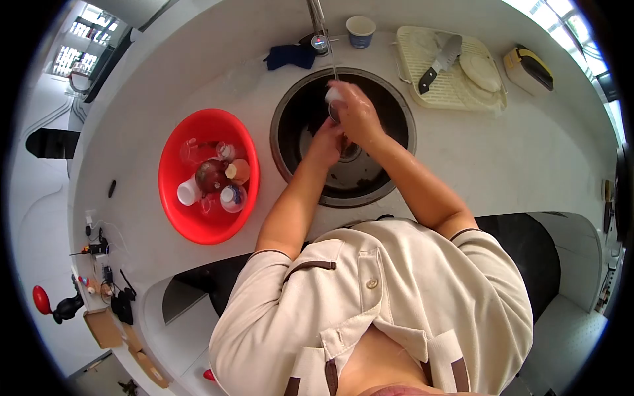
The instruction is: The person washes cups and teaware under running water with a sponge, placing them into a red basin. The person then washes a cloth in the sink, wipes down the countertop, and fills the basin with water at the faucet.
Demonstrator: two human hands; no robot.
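Glossy red plastic basin (170, 191) beside dark metal sink (278, 142)

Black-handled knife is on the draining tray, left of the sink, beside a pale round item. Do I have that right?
Wrong side: the head view shows the draining tray right of the sink. The black-handled knife does lie on it, beside the pale round item.

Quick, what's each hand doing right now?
Left hand: in the sink, fingers partly hidden; can't tell its grip.
Right hand: curled around something whitish, too blurred to name.
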